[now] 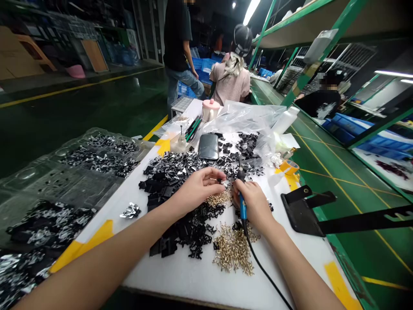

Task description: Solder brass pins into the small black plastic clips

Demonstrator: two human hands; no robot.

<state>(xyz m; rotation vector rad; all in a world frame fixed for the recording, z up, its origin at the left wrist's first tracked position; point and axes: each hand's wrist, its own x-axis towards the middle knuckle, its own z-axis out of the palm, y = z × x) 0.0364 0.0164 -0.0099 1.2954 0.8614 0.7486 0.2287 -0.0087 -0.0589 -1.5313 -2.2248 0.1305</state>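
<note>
My left hand (201,185) is closed in a pinch over the table, with a small black part (220,181) at its fingertips, mostly hidden. My right hand (254,202) grips a blue-handled soldering iron (243,209), its metal tip pointing away from me and its black cord running toward me. Between and below the hands lie small brass-coloured bent pins (234,252), with a second heap of pins (219,198) beside my left fingers. Small black plastic parts (196,232) are spread to the left of the pins. Black parts with shiny metal (171,165) lie beyond my left hand.
A phone (208,146) lies among the parts. Behind it are tweezers (193,128), a clear plastic bag (241,116) and a pink-lidded pot (211,110). A black metal bracket (303,211) and yellow tape roll (289,167) stand right. Plastic trays (80,181) lie left. Several people are beyond.
</note>
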